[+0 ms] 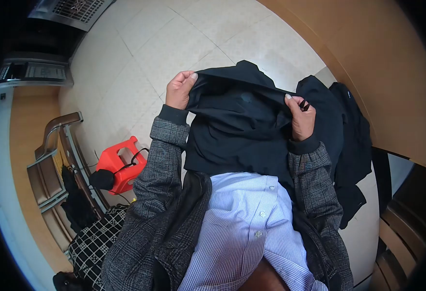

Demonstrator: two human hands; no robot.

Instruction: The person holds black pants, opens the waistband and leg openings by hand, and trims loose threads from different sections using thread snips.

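Observation:
A black garment point(237, 131) is spread out in front of me, its upper edge stretched between my two hands. At its left corner, my left hand point(180, 90) pinches the edge between thumb and fingers. My right hand point(301, 116) grips the edge at the right corner, with a small black object point(304, 105) at its fingers that I cannot make out. The cloth sags in folds between the hands, and its lower part lies above the striped shirt point(247, 208).
More dark clothing point(353, 131) lies at the right beside a wooden panel point(383, 58). A red plastic stool point(120, 165) with a black item on it stands on the tiled floor at the left. Beyond it are a metal-framed chair point(52, 179) and a checked black cloth point(96, 242).

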